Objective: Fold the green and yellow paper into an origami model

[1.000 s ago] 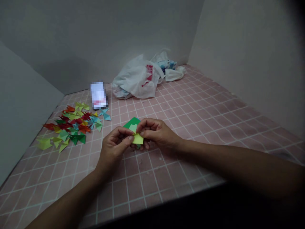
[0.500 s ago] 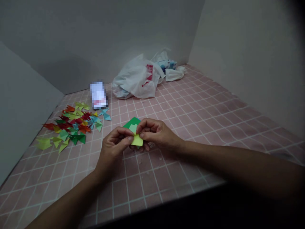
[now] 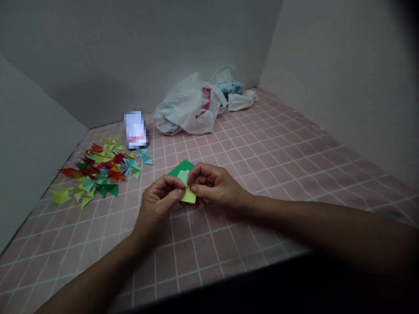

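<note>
Head view shows the left hand (image 3: 159,197) and the right hand (image 3: 218,185) close together above a pink surface (image 3: 262,148) with white grid lines. Each grip is pinched closed, thumb against fingers, on a small folded yellow paper (image 3: 189,197), which sits between them. Just beyond are pale green paper (image 3: 183,175) and dark green paper (image 3: 179,168), partly hidden. Off left, multicoloured folded paper shapes (image 3: 106,188) lie near a bright, pixelated rectangular screen (image 3: 135,126); a crumpled white plastic bag (image 3: 183,104) rests farther back.
</note>
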Demonstrator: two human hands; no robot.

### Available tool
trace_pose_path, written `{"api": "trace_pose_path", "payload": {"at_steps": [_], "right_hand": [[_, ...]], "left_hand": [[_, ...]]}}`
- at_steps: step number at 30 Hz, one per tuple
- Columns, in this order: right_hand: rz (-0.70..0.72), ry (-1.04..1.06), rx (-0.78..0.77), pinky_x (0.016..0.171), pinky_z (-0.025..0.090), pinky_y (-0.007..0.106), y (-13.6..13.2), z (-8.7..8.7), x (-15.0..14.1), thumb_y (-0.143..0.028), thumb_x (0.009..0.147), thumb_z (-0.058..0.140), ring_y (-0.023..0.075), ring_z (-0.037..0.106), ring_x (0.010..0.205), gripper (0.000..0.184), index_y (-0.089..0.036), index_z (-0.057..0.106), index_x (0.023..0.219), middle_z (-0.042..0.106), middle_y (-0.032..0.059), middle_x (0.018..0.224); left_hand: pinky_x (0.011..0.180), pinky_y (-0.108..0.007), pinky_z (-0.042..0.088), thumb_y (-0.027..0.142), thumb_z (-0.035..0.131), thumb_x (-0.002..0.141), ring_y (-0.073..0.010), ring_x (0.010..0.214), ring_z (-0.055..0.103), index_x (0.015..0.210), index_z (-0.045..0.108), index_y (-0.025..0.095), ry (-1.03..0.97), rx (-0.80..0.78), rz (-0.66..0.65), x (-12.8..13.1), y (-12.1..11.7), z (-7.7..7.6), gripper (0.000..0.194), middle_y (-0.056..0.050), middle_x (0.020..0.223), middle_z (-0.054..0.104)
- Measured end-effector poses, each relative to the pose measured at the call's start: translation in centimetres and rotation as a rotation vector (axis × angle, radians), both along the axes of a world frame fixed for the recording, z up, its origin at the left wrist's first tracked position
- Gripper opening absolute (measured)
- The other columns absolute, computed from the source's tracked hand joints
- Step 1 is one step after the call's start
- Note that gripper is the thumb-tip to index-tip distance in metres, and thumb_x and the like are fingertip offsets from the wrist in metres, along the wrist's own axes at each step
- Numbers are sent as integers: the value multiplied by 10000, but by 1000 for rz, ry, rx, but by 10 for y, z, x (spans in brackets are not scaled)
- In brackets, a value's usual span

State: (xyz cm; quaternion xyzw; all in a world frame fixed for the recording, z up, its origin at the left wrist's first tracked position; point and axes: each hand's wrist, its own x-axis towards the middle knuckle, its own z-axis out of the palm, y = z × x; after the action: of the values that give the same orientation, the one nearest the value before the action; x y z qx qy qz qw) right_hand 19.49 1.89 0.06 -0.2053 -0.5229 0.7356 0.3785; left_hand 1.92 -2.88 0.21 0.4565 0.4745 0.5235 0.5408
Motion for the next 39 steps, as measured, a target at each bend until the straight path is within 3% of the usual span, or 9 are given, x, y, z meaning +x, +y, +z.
{"api": "trace_pose_path", "payload": {"at_steps": [17,25,39], "right_hand": [[-17,68,-71,498,489,193,3,-4,-1,-136,790,648,95,615,527,74,-176,628,849,663,-23,631],[-16,10,-4,510,491,193,6,-2,1,-137,786,641,84,597,509,67,-168,618,841,638,-38,601],[48,12,4,508,492,187,8,1,3,-152,823,621,80,598,485,155,-185,546,955,656,-56,633]], "left_hand": [[638,-242,551,167,708,811,-133,635,685,844,703,211,-78,-1,-38,3,1,5,56,14,715,717],[643,-230,559,267,752,843,-126,651,683,852,696,190,52,26,-3,2,0,6,95,6,736,709],[608,-190,554,244,761,832,-102,656,660,919,671,215,118,134,50,3,1,7,128,23,769,685]]}}
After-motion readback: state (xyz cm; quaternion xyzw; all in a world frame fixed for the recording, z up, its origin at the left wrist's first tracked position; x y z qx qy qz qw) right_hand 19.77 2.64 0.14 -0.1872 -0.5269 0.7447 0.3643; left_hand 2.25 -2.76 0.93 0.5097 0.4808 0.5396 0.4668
